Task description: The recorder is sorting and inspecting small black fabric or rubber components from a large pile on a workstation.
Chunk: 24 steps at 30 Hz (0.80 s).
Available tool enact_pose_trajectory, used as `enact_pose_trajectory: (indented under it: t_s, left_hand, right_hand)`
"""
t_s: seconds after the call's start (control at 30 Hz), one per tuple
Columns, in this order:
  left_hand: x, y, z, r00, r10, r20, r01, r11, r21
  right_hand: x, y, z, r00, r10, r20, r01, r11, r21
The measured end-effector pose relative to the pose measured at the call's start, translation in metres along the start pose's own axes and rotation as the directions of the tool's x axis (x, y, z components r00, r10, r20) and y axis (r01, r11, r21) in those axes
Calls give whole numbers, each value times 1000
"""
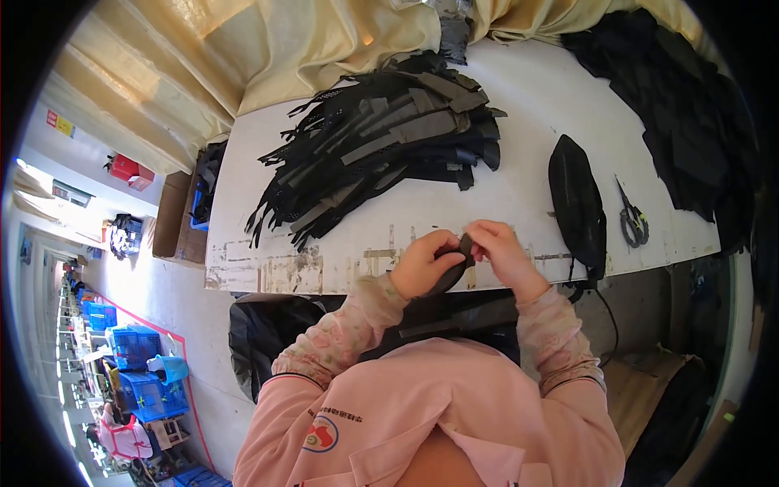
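Note:
At the table's front edge, my left hand (422,264) is closed around a dark fabric strip (451,278). The fingers of my right hand (499,253) pinch the same strip by its upper end, close to my left thumb. Part of the strip is hidden behind my left hand. Beyond my hands lies a heap of black mesh and grey-black fabric strips (389,138), their frayed ends fanned out to the left. To the right of my hands sits a long black mesh-topped pouch-like piece (576,207), and past it a pair of dark scissors (630,219).
The white table (519,114) has tape marks and stains along its front edge (308,276). Black fabric (682,122) is piled at its right end. Pale curtains (324,49) hang behind. A cardboard box (172,215) and blue crates (134,349) stand left. Black material hangs below the edge.

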State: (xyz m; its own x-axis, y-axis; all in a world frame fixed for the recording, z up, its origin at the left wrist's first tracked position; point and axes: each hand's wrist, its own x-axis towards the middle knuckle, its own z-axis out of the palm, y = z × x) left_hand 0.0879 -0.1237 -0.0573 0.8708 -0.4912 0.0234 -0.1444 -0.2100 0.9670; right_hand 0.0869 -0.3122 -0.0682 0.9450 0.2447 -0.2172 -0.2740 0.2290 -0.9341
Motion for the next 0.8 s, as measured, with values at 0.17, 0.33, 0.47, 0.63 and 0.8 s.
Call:
enact_pose_trajectory:
  t_s: [0.17, 0.33, 0.47, 0.63, 0.8]
  left_hand:
    - [0, 12, -22, 977, -116, 180, 202, 776, -597]
    - [0, 5, -28, 991, -45, 123, 111, 787, -606]
    - [-2, 3, -22, 996, -40, 85, 82, 798, -597]
    - [-5, 15, -22, 976, -17, 218, 110, 900, -423]
    - [-5, 10, -22, 968, -200, 153, 231, 947, -223]
  right_hand:
    - [-11, -8, -6, 949, 158, 271, -173, 984, 32]
    - [-23, -13, 5, 880, 100, 465, -256, 924, 285]
    - [-29, -8, 23, 933, 168, 319, -320, 794, 517]
    - [-29, 3, 7, 998, -16, 53, 26, 979, -200]
    - [-31, -5, 10, 997, -80, -19, 73, 968, -241]
